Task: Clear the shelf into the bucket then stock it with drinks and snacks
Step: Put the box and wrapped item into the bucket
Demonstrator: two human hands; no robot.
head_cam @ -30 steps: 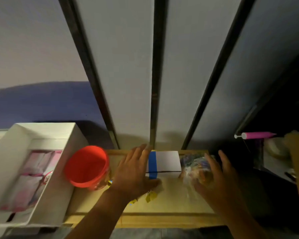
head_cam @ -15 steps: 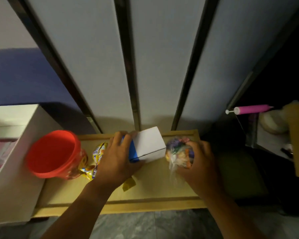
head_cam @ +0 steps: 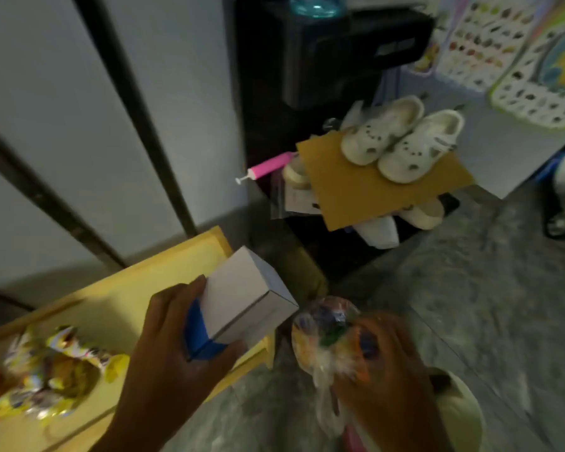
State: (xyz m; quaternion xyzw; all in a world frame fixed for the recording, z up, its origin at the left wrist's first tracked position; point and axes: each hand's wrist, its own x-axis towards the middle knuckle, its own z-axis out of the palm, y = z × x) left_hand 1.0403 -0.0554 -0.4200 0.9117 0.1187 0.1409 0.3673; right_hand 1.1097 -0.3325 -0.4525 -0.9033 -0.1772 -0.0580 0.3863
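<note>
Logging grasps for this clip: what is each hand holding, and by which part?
Left hand grips the white box at its blue-banded end. Right hand clutches the clear bag of colourful items around its lower side.

A white box (head_cam: 242, 298) with a blue band at one end is seen above the yellow shelf (head_cam: 118, 308). Yellow, white-patterned wrappers (head_cam: 53, 360) are seen at the near left. A clear bag (head_cam: 333, 337) shows orange, blue and green. Far right, cream clogs (head_cam: 402, 138) are set on brown cardboard (head_cam: 372, 190), beside a pink pump (head_cam: 268, 168).
</note>
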